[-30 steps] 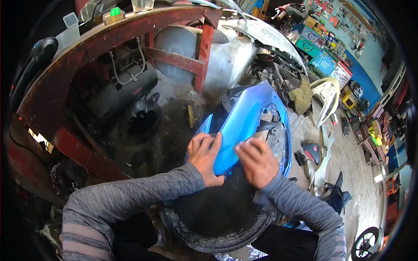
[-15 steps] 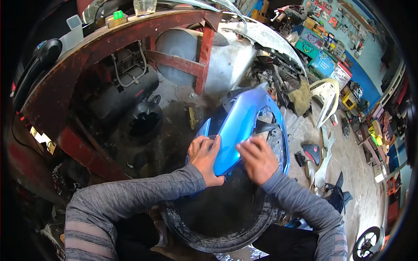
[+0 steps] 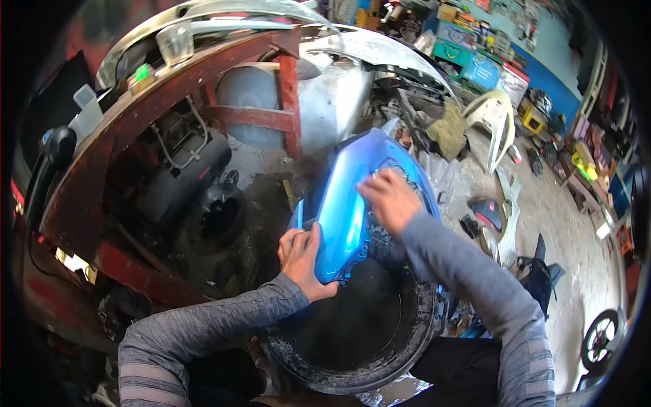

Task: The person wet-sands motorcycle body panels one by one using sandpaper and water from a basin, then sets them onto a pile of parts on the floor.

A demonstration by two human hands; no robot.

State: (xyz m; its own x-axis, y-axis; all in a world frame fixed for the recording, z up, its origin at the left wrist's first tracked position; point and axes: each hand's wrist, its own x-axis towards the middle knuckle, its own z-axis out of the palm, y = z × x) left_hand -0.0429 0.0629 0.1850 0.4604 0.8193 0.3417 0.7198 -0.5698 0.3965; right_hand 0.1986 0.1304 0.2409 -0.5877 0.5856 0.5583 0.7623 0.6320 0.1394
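A glossy blue panel (image 3: 342, 203) is tilted above a round black tub (image 3: 352, 325) that holds dark liquid. My left hand (image 3: 302, 261) grips the panel's lower left edge, with the thumb under its bottom end. My right hand (image 3: 390, 197) is at the panel's upper right side, fingers bent together against or just over the surface. Whether anything lies under those fingertips is hidden. Further blue framework shows behind the panel on the right.
On the left stands a red frame bench (image 3: 254, 117) with a black cylindrical tank (image 3: 190, 169) beneath. A cream fairing (image 3: 498, 122), a white strip (image 3: 508, 217) and a wheel (image 3: 601, 340) lie on the right floor.
My right hand has moved up along the panel from its lower right side. The panel stands more upright and has shifted left in view, and the camera view has shifted.
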